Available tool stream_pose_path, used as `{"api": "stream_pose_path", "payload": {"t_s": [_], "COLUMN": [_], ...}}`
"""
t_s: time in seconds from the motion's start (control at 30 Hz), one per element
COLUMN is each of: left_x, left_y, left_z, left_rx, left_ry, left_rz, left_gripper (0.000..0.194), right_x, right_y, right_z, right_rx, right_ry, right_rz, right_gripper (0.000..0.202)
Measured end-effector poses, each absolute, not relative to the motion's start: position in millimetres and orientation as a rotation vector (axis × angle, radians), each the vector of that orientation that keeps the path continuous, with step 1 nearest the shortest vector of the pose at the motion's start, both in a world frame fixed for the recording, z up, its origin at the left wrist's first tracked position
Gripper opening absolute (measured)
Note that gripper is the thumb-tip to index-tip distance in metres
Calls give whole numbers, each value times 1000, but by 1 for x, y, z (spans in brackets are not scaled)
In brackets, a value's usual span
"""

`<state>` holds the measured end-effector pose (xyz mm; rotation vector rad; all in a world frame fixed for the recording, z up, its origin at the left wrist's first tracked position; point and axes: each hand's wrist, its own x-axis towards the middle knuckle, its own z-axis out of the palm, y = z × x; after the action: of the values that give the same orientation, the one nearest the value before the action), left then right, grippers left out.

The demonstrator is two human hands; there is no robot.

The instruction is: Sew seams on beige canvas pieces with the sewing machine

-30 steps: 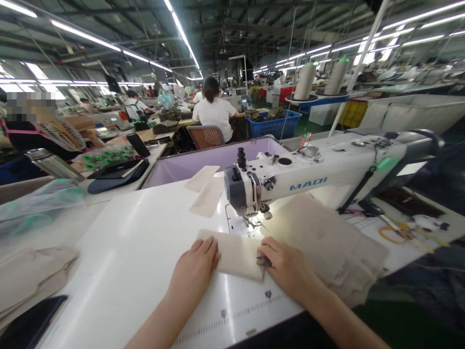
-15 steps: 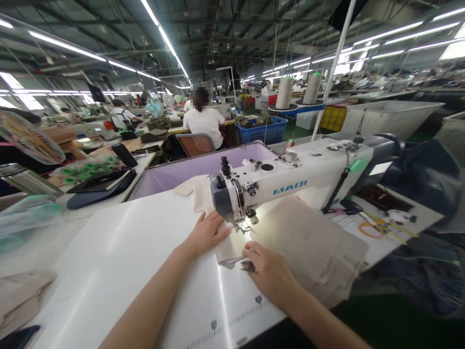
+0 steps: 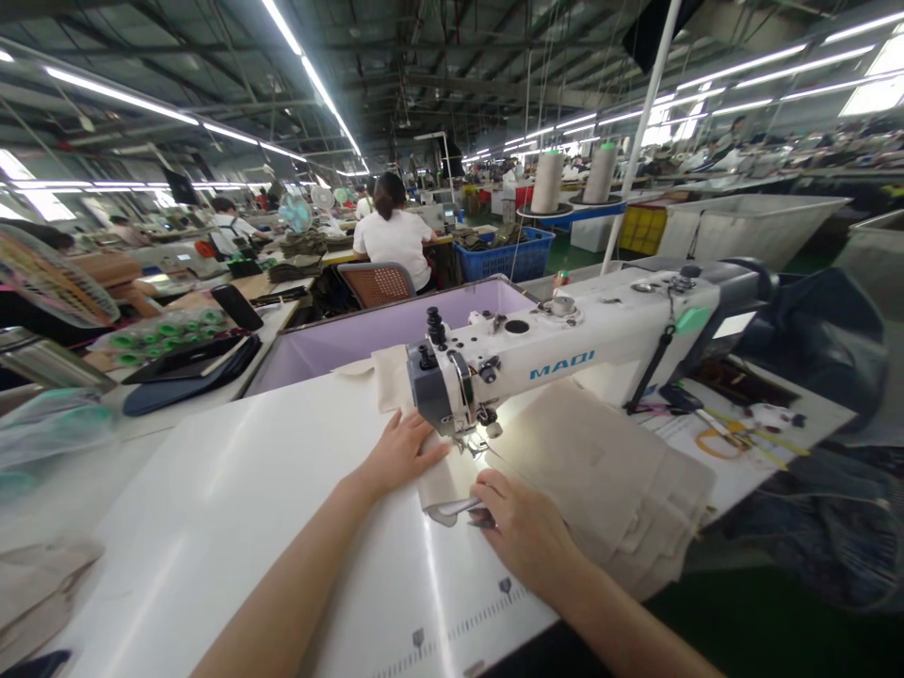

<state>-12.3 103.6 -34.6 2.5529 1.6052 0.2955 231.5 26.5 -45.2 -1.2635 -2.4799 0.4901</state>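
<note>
A white sewing machine stands over the white table, its lit needle area above a beige fabric piece. My left hand lies flat with fingers spread on the left side of that piece, beside the presser foot. In front of the needle, my right hand has its fingers curled at the near edge of the piece; a small dark metallic object shows under them. The piece's near end is folded and slightly lifted. Layered beige panels lie to the right, under the machine arm.
Behind the machine is a purple-lined bin. Scissors with orange handles lie at the right. A fan and a dark blue pouch are at the left. A person in a white shirt sits ahead, facing away.
The view has shifted slightly. The near end of the fabric piece looks a little more raised beside my right hand. My hands have stayed almost in place.
</note>
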Motion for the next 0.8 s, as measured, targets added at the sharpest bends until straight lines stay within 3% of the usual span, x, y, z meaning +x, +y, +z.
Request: {"api": "stream_pose_path", "payload": {"t_s": [0.3,0.7,0.8], "left_x": [-12,4,21], "left_y": [104,90,60], "left_z": [-35,-19,-21], "left_rx": [2547,2579,2667], "left_ry": [1633,1782,1605], "left_rz": [255,302,406], "left_gripper": [40,27,25], "right_x": [231,233,237], "right_y": [32,37,33], "right_z": [-46,-40,-42], "right_rx": [-1244,-1228,-1205], "right_ry": [-2523,-2564,-2571], "right_rz": [418,431,447], "right_gripper": [7,9,12]}}
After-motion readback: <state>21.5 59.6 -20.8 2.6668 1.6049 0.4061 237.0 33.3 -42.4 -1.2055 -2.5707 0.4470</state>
